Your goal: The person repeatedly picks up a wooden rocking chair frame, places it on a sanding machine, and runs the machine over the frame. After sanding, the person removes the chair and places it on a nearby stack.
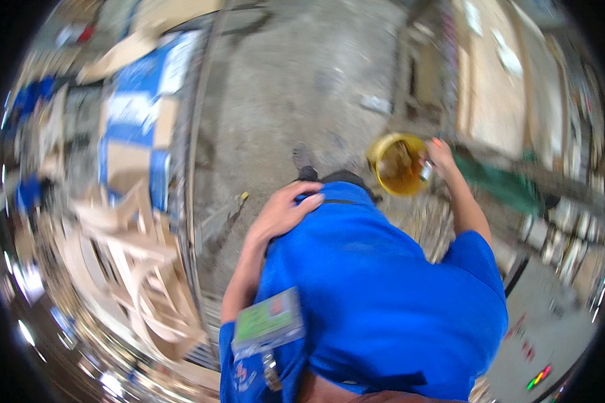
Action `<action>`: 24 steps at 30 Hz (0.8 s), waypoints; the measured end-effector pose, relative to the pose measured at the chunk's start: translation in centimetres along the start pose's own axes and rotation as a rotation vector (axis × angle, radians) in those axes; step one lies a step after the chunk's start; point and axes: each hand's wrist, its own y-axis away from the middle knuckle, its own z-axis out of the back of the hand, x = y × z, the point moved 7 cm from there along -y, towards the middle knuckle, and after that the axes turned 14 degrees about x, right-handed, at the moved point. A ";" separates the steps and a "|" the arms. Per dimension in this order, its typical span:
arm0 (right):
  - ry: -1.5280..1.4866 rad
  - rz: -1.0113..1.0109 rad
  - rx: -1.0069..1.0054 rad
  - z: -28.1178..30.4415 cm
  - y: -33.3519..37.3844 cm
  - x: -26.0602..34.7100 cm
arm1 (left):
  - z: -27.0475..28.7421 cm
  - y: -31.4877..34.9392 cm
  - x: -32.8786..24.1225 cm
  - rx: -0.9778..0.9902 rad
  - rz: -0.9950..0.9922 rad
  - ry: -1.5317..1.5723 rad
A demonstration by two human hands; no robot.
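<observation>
My left hand [288, 211] lies on the blue clothing at my front, fingers stretched out and holding nothing. On the right, my right hand [441, 156] is closed at the rim of a yellow bucket [375, 158]. It grips a short brush-like tool [426, 170] with an orange end and a pale, silvery part reaching into the bucket; motion blur hides its exact kind. Brownish, blurred contents [398, 164] show inside the bucket. A clear badge holder with a green and white card [269, 322] hangs at my chest.
To the left, curved pale wooden frame parts [138, 269] are stacked beside a long bench edge [193, 134]. Blue and brown cardboard [131, 111] lies farther along it. Wooden boards [494, 80] lie at the far right, near a green cloth [497, 180]. A whitish block [376, 104] is on the concrete floor.
</observation>
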 end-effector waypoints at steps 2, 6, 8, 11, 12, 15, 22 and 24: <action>-0.048 -0.011 -0.042 -1.2 2.2 -1.2 | -1.2 -0.8 -1.4 0.169 -0.054 -0.087; -0.174 0.113 -0.130 -4.2 7.8 -3.1 | -4.4 -2.6 -4.4 0.459 -0.124 -0.305; -0.244 0.177 -0.168 -4.8 9.7 -3.6 | -6.3 -4.2 -4.5 0.669 -0.154 -0.307; -0.309 0.246 -0.225 -4.5 12.3 -4.3 | -6.5 -4.3 -5.5 0.729 -0.199 -0.261; -0.322 0.263 -0.237 -4.3 13.0 -4.5 | -6.2 -3.8 -5.8 0.743 -0.202 -0.232; -0.381 0.221 -0.295 -2.8 14.6 -6.8 | -4.9 -3.4 -6.2 0.782 -0.047 -0.125; -0.512 0.159 -0.278 -4.0 14.5 -8.4 | -3.7 -3.8 -5.8 0.813 0.031 -0.142; -0.425 0.146 -0.263 -4.9 14.4 -7.2 | -2.7 -3.4 -5.3 0.807 0.021 -0.119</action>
